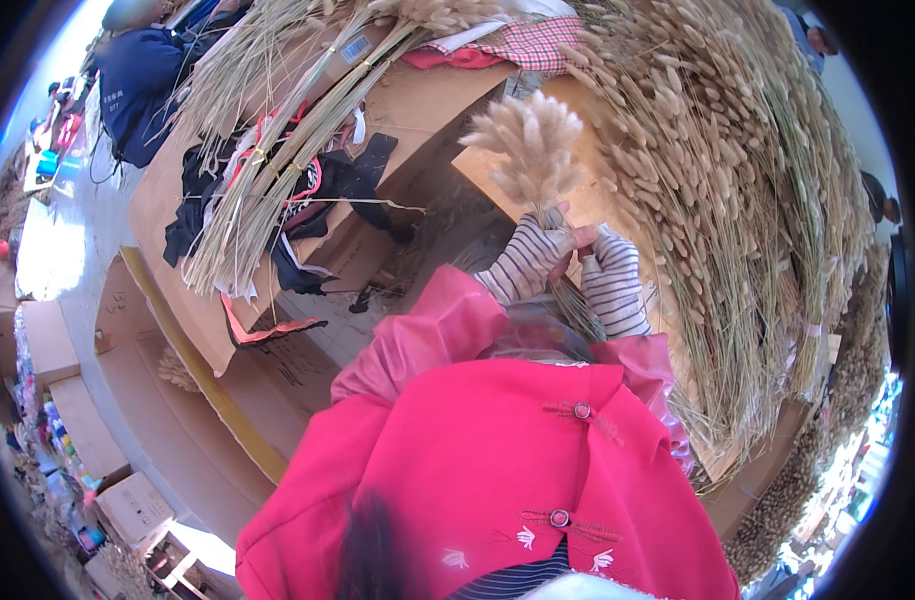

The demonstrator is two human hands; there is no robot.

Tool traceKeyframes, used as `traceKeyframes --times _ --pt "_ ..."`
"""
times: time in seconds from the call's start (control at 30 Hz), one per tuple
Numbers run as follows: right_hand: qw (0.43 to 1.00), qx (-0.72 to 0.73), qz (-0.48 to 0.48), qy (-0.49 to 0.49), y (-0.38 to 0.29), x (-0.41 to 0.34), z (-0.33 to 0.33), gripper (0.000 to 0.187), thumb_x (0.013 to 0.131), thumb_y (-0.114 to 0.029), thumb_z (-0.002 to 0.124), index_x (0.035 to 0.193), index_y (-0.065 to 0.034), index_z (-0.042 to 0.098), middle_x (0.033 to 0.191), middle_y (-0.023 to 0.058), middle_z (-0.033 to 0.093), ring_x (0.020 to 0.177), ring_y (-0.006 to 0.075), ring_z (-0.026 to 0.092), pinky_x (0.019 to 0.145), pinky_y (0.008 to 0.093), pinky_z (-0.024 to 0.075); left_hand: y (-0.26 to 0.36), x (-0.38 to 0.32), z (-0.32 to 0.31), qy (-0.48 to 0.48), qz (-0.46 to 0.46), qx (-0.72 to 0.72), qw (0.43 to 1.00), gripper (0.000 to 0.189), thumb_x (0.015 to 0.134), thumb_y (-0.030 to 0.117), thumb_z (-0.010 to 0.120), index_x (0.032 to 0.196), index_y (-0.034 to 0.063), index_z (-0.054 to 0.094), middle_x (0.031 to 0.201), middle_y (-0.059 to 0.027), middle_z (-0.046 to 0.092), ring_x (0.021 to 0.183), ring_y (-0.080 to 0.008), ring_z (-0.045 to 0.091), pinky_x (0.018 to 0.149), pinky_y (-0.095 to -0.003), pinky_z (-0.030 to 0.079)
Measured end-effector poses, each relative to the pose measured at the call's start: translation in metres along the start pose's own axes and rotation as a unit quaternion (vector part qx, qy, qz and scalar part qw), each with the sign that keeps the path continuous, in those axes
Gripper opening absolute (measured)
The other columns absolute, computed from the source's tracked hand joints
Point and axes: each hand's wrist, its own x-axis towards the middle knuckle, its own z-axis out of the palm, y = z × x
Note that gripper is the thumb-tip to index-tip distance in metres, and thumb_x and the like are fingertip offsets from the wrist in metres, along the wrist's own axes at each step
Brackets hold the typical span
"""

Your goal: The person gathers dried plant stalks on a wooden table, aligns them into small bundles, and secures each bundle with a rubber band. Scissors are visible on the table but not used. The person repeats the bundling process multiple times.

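Observation:
A bunch of dried bunny-tail grass (528, 150) stands with its fluffy cream heads fanned out above my hands. My left hand (534, 251), in a striped fingerless glove, is closed around the stems just below the heads. Close against it on the right, my right hand (611, 274), gloved the same way, has its fingertips bent together at the left thumb. Whether anything is pinched there is hidden. Below the hands the lower stems (577, 307) slant down to the right, in front of my pink sleeve cuffs.
Heaped loose grass stalks (697, 202) cover the board (495, 169) on the right. Tied bundles (292, 150) and dark cloth scraps (352, 176) lie on a cardboard box (164, 292) at left. Beneath is an opened carton (157, 390). A person in a dark jacket (134, 90) is at upper left.

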Motion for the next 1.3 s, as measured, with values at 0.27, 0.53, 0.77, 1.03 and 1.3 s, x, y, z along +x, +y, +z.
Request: traceKeyframes --times 0.27,0.53,0.77,1.03,1.3 --pt "0.998 -0.019 -0.033 -0.049 -0.004 0.000 0.003 0.009 0.062 -0.001 0.055 0.069 -0.0056 0.052 0.061 0.0086 0.049 0.060 0.0289 0.048 0.055 0.0380 0.0365 0.006 -0.003 0.003 -0.023 -0.016 0.017 0.999 0.030 0.081 0.030 0.061 0.061 0.0086 0.053 0.050 -0.0002 0.049 0.038 -0.0071 0.038 0.035 -0.0218 0.027" --pt "0.968 -0.166 -0.170 -0.076 -0.006 0.000 0.001 0.028 0.059 -0.010 0.059 0.086 -0.0039 0.056 0.073 0.0098 0.053 0.070 0.0286 0.051 0.062 0.0402 0.0367 0.001 -0.002 -0.006 -0.015 -0.091 -0.046 0.995 0.025 0.086 0.036 0.056 0.083 0.0108 0.059 0.063 0.0028 0.052 0.049 -0.0063 0.042 0.042 -0.0218 0.031" --pt "0.950 -0.225 -0.215 -0.026 -0.008 -0.003 0.006 0.035 0.060 -0.004 0.054 0.094 -0.0033 0.058 0.074 0.0104 0.052 0.071 0.0290 0.050 0.067 0.0416 0.0380 0.002 -0.004 -0.002 0.081 -0.107 -0.038 0.990 0.037 0.088 0.040 0.050 0.103 0.0067 0.059 0.068 -0.0009 0.056 0.054 -0.0074 0.048 0.047 -0.0223 0.038" --pt "0.936 -0.302 -0.172 -0.049 -0.024 -0.009 0.004 0.048 0.055 -0.014 0.061 0.100 -0.0009 0.055 0.082 0.0135 0.054 0.082 0.0310 0.052 0.073 0.0463 0.0373 -0.027 0.021 -0.035 0.066 0.096 0.279 0.953 0.039 0.090 0.037 0.047 0.107 0.0033 0.058 0.074 -0.0021 0.060 0.067 -0.0103 0.056 0.060 -0.0239 0.045" --pt "0.984 -0.135 0.076 -0.092 -0.024 -0.032 0.026 0.045 0.079 -0.014 0.053 0.120 0.0014 0.040 0.091 0.0195 0.060 0.082 0.0318 0.060 0.071 0.0361 0.0467 -0.029 0.030 -0.005 0.236 0.124 -0.040 0.963 0.034 0.091 0.030 0.047 0.095 -0.0013 0.057 0.075 -0.0103 0.059 0.062 -0.0156 0.056 0.058 -0.0267 0.047"
